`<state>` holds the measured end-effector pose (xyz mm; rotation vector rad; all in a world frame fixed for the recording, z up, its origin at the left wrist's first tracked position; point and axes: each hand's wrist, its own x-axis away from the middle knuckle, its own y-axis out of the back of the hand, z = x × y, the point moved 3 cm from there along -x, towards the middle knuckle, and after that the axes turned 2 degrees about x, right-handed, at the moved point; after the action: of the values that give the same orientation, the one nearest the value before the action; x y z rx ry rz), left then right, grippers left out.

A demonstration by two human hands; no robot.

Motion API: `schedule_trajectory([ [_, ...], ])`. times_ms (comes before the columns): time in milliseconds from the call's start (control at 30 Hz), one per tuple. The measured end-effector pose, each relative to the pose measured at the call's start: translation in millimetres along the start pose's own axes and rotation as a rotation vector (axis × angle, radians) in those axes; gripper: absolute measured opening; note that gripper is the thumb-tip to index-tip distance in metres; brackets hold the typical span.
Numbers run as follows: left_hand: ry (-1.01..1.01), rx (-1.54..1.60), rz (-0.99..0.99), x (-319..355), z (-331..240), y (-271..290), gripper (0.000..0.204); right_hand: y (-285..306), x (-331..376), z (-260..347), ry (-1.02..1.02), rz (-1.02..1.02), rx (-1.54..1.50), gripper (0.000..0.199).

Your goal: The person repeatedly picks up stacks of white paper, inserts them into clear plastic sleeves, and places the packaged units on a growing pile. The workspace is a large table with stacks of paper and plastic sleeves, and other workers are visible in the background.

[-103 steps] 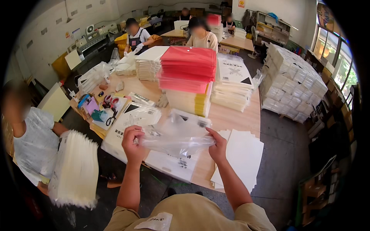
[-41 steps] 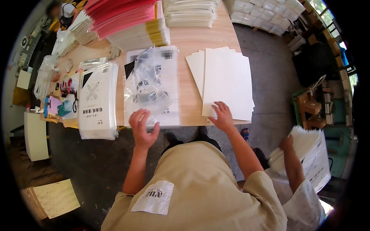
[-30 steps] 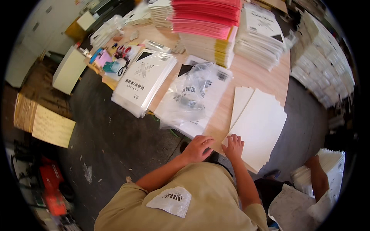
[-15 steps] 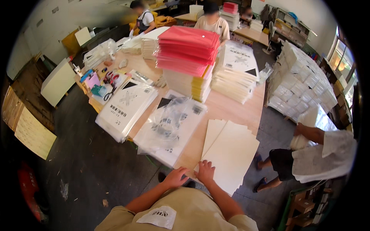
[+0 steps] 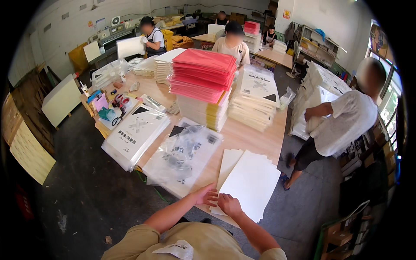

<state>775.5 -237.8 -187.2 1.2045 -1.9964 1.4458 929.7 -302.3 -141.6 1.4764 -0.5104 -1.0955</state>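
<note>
Fanned white paper sheets [image 5: 251,182] lie near the front right edge of the table, their corners out of line. Over their near left corner, my right hand [image 5: 229,204] is closed with curled fingers; what they hold, if anything, is hidden. Just left of it is my left hand [image 5: 206,195], its fingers stretched out and apart, holding nothing visible. Beyond my left hand, a crumpled clear plastic bag [image 5: 184,151] rests on a printed white pack [image 5: 197,167]. Further left sits a stack of plastic-wrapped printed packs [image 5: 136,134].
A tall pile of red packs [image 5: 201,71] stands mid-table, beside stacked white packs [image 5: 253,97]. Scissors [image 5: 119,118] and small tools lie at the left. A person in grey [image 5: 346,121] stands right, by a wrapped pallet [image 5: 318,89]. Other people are across the table.
My right hand has gone from spread on the sheets to curled at their corner. My left hand's fingers have stretched out. The person at right has straightened up. The view has tilted upward.
</note>
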Motion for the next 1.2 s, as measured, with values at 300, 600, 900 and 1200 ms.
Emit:
schedule_trajectory([
  [300, -0.251, -0.344, 0.094, -17, 0, -33, 0.051, 81, 12, 27, -0.101, 0.016, -0.324, 0.032],
  [600, -0.199, -0.267, 0.209, 19, 6, -8, 0.052, 37, 227, -111, -1.518, -0.306, -1.379, 0.036],
  [900, -0.371, -0.529, 0.084, 19, 6, -18, 0.056, 18, 178, -90, -1.480, -0.098, -1.740, 0.036],
  [1200, -0.819, -1.257, -0.130, 80, -1, -96, 0.067, 106, 89, -64, -1.012, -0.322, -0.997, 0.036],
])
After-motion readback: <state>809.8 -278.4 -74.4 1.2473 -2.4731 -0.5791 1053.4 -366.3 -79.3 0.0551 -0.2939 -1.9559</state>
